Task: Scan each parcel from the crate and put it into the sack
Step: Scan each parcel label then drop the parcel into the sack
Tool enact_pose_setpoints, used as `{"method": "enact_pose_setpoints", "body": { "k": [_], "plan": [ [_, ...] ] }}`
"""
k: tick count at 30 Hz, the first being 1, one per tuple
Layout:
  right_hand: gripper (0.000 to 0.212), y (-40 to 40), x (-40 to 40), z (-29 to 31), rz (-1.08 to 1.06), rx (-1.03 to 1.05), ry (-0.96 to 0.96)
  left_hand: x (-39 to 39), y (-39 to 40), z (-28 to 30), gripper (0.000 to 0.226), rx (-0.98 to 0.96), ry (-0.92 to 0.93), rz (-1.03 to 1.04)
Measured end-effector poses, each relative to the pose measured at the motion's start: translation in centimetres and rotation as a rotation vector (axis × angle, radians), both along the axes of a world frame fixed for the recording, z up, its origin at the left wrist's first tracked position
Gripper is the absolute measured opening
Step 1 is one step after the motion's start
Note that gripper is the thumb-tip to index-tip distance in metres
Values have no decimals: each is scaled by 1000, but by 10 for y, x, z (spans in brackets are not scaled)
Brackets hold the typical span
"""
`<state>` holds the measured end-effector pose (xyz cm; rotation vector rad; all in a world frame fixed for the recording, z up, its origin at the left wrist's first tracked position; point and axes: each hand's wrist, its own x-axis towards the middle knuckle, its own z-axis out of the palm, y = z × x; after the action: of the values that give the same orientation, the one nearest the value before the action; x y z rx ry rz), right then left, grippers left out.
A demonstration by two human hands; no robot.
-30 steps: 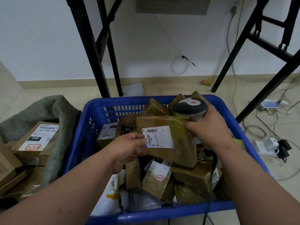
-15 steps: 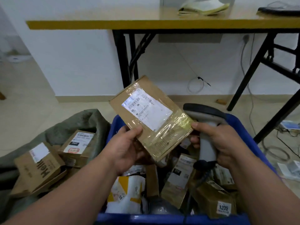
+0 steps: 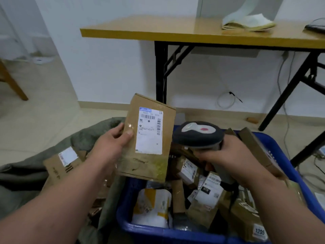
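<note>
Left hand (image 3: 112, 147) grips parcel (image 3: 149, 138); right hand (image 3: 228, 155) grips scanner (image 3: 198, 134).

"What is that box (image 3: 149, 138) made of?"

"Brown cardboard. It looks dull and a bit rough. Shiny clear tape runs over it, and a smooth white paper label (image 3: 149, 132) is stuck on the front."

"And the scanner (image 3: 198, 134)?"

"Plastic. The top is dark and dull, with a pale grey patch."

"The big crate (image 3: 281, 152)?"

"Blue plastic, smooth and a little shiny. Inside sit more cardboard boxes and a white and yellow plastic bag (image 3: 151, 208) that looks soft and crinkly."

"The sack (image 3: 84, 138)?"

"Grey-green cloth, rough and dull."

"The table (image 3: 175, 30)?"

"A smooth yellow-brown wood top that shines a bit, on black metal legs (image 3: 160, 71). The floor (image 3: 44, 120) is pale and smooth."
</note>
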<state>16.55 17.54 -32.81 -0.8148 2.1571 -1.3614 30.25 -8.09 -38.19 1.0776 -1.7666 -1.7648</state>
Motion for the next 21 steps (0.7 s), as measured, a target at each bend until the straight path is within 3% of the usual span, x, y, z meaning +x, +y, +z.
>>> {"method": "enact_pose_setpoints", "body": {
  "k": [6, 10, 21],
  "plan": [
    [16, -26, 12, -5, 124, 175, 301, 18, -29, 3, 53, -158, -167, -98],
    [18, -35, 13, -11, 163, 263, 464, 27, -40, 4, 50, -154, -208, -86],
    [19, -47, 27, -8, 234, 252, 584, 48, -49, 8, 47, -114, -219, -97]
  ]
}}
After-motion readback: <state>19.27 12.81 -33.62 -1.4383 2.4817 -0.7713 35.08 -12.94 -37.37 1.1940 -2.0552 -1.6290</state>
